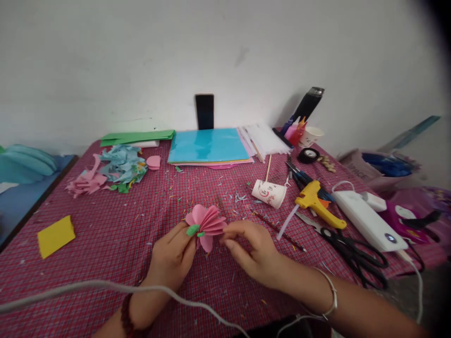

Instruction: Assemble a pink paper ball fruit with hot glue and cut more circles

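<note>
A pink paper flower [207, 221] made of folded petals, with small green pieces at its base, is held just above the red checked tablecloth [116, 234]. My left hand [172, 258] is closed, pinching the flower's base from below left. At the flower's right edge my right hand [252, 249] pinches the tips of the petals between thumb and fingers. A silver bangle sits on my right wrist and dark beads on my left.
A yellow glue gun [315, 202], black scissors [355, 251], a tipped paper cup [269, 192], a pencil [278, 230] and a white power bank [368, 220] lie to the right. Coloured paper sheets [207, 146] and paper scraps [112, 171] lie further back. A yellow square [55, 235] rests at the left. A white cable [105, 287] crosses near me.
</note>
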The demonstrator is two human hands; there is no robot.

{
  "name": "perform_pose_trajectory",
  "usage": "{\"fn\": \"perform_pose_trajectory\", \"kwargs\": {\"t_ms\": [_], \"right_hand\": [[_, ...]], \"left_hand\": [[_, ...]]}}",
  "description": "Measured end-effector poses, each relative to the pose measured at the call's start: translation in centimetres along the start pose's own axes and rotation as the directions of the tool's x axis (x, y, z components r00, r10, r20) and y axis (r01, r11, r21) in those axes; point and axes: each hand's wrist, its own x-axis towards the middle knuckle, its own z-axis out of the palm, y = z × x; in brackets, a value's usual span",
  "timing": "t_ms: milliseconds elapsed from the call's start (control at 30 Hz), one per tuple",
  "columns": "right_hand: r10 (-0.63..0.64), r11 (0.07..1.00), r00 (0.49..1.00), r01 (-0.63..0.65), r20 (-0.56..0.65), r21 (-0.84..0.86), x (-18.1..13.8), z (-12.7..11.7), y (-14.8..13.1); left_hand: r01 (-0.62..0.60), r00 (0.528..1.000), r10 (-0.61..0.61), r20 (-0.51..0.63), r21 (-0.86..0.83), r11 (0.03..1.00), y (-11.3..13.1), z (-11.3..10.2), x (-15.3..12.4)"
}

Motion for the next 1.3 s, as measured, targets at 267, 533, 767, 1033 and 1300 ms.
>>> {"fn": "perform_pose_trajectory", "kwargs": {"t_ms": [267,533,767,1033,1300], "right_hand": [[-0.100,0.995,0.995,0.099,-0.012,-0.030,0.5,-0.2,0.2],[-0.034,0.984,0.999,0.033,-0.002,-0.173,0.4,0.0,0.2],[-0.061,0.949,0.995,0.084,0.083,-0.305,0.7,0.0,0.2],[-0.166,0.934,0.975,0.204,0.151,-0.294,1.1,0.2,-0.2],[-0.055,0.998,0.980,0.048,0.192,0.044,0.8,0.8,0.1]], "left_hand": [[0.000,1.000,0.000,0.019,0.005,1.000,-0.3,0.1,-0.2],[-0.056,0.998,0.055,0.033,0.005,0.998,0.0,0.0,-0.2],[-0.126,0.990,0.125,0.065,0.013,0.992,0.6,0.1,-0.7],[-0.094,0.983,0.092,0.156,0.005,0.996,1.9,0.4,-0.6],[0.073,0.953,-0.013,0.302,-0.188,0.979,2.8,0.1,-0.1]]}}
